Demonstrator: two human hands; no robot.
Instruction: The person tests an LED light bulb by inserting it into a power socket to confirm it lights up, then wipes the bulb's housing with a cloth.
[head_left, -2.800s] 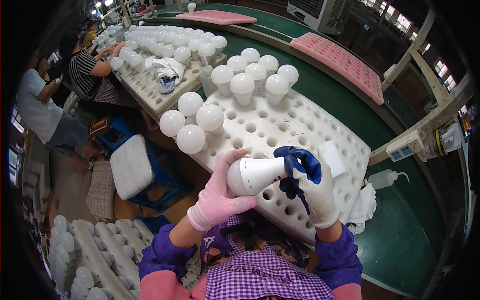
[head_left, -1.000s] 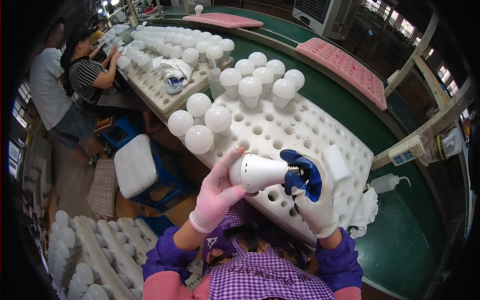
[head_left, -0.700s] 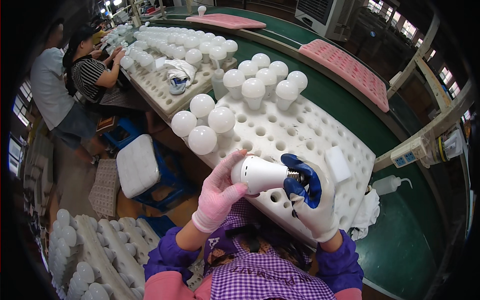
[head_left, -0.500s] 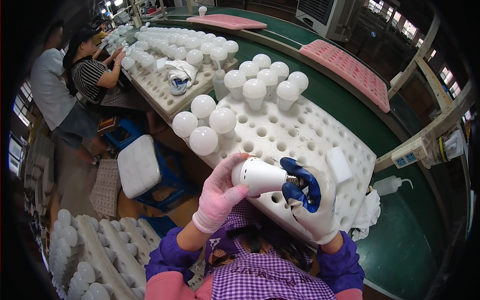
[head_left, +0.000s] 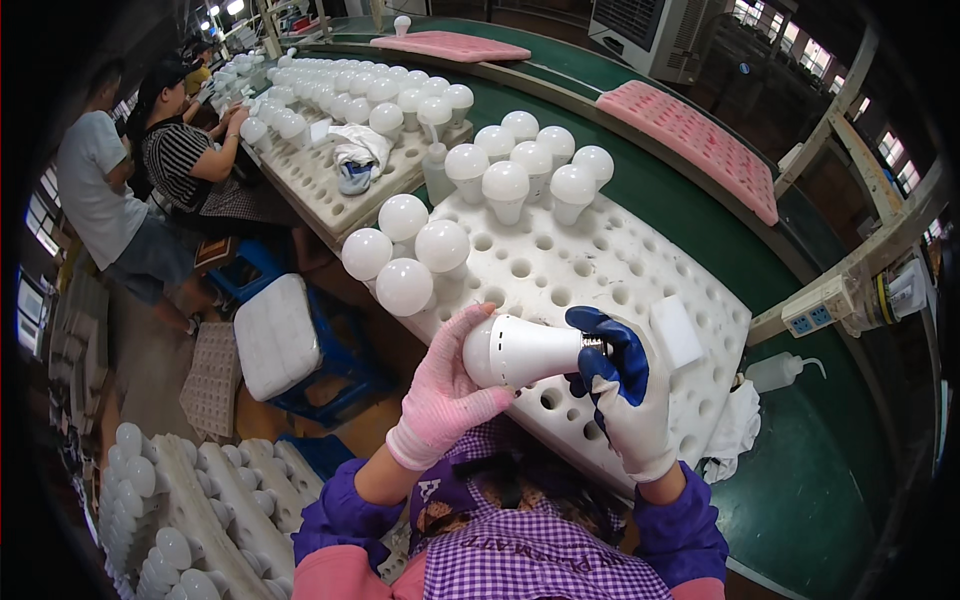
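Observation:
A white light bulb [head_left: 528, 352] lies sideways between my hands, above the near edge of a white foam tray [head_left: 640, 290] full of round holes. My left hand [head_left: 445, 395], in a pink glove, wraps the round dome end. The metal screw base is pinched by my right hand [head_left: 630, 385], whose white glove has blue-coated fingers. Several bulbs [head_left: 505, 185] stand dome-up in the far part of the tray, and more bulbs [head_left: 405, 285] stand at its left edge. A white sponge block [head_left: 677, 330] rests on the tray beside my right hand.
A squeeze bottle [head_left: 775, 371] and a white cloth [head_left: 738, 425] lie right of the tray. Another bulb-filled tray [head_left: 350, 205] stands far left, with two co-workers [head_left: 180, 150] beside it. A stool [head_left: 277, 335] and stacked bulb trays [head_left: 215, 490] are at left. Pink trays [head_left: 690, 140] lie behind.
The bulb has turned in my hands and sits more level. My right fingers have shifted round the screw base, and my left thumb has moved along the bulb's underside.

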